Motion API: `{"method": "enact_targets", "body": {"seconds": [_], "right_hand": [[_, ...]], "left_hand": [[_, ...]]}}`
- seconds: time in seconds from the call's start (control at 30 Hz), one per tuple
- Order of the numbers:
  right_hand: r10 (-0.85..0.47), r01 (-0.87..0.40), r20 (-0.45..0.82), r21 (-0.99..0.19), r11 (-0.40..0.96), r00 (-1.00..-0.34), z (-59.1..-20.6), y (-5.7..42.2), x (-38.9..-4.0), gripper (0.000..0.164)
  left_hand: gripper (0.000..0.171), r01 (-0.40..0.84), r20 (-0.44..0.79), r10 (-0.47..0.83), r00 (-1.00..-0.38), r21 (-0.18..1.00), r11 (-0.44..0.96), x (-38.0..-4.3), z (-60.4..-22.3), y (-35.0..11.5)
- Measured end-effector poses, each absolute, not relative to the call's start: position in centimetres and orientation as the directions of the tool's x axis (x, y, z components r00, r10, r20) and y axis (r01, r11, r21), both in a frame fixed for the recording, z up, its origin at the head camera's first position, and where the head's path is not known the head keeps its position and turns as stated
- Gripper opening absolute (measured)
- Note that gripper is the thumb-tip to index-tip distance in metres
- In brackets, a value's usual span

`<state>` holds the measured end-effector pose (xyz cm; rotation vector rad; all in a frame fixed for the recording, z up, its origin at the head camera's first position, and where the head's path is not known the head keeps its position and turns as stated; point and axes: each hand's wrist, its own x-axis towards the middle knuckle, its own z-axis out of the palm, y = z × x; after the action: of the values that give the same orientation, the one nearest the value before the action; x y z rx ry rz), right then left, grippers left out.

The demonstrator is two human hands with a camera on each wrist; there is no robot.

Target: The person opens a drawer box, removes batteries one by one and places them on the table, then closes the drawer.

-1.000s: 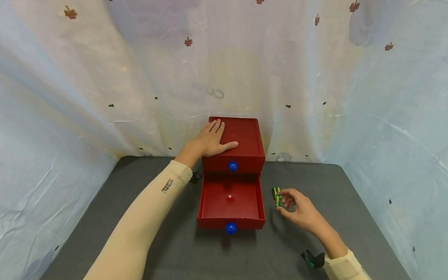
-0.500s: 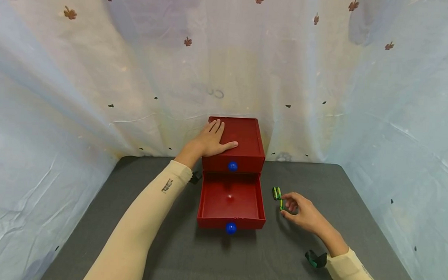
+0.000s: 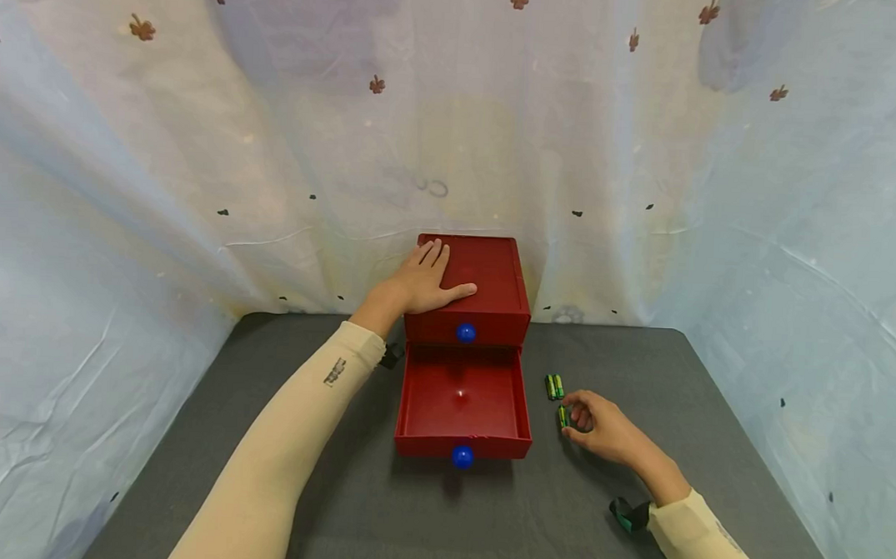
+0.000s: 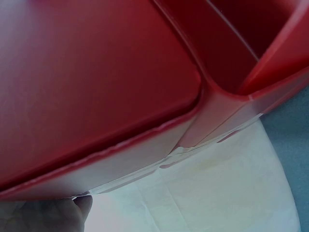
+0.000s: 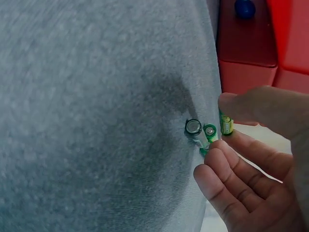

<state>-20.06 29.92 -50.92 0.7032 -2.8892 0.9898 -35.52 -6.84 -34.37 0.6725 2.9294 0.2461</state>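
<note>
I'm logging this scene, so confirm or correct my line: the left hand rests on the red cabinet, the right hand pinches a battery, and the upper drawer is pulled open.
Not quite: the head view shows the lower drawer pulled open, while the upper drawer is shut. The rest stands: the left hand rests on the red cabinet, and the right hand pinches a battery.

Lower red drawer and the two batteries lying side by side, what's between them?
In the head view, only bare grey tabletop separates the lower red drawer from the two batteries. The right hand pinches a third battery nearer the person.
</note>
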Motion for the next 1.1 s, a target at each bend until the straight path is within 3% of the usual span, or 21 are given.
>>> {"method": "enact_targets", "body": {"seconds": [1.1], "right_hand": [[-0.434, -0.398, 0.074, -0.559, 0.727, -0.898, -51.6, 29.2, -20.84, 0.034]], "left_hand": [[0.106, 0.439, -0.049, 0.457, -0.888, 0.203, 0.875, -35.21, -34.34, -7.03]]}}
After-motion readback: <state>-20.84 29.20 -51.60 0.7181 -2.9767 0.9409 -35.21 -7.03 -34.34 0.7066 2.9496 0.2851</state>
